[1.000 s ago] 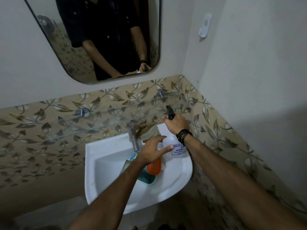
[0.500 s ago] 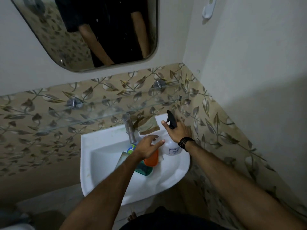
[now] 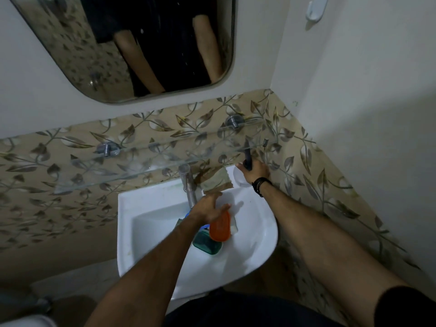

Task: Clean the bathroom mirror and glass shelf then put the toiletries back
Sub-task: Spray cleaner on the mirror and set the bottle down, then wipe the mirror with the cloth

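The mirror (image 3: 70,55) hangs on the wall above the bare glass shelf (image 3: 141,159). My right hand (image 3: 256,171) is shut on the white spray bottle (image 3: 238,178) by its black trigger head, at the sink's back right corner under the shelf's right end. My left hand (image 3: 207,208) hovers over the basin with fingers spread, just above an orange container (image 3: 220,227). A teal container (image 3: 207,243) and a small white item (image 3: 234,228) lie beside the orange one in the sink (image 3: 259,232). A worn cloth (image 3: 215,180) rests on the sink's back rim.
A steel tap (image 3: 188,182) stands at the back of the sink, just left of the cloth. Leaf-patterned tiles cover the wall behind. The right wall is close to the sink and carries a white hook (image 3: 316,8) high up.
My right hand has carried the spray bottle back toward the sink's rear right corner. My left hand stays over the orange container. The view has tilted down.
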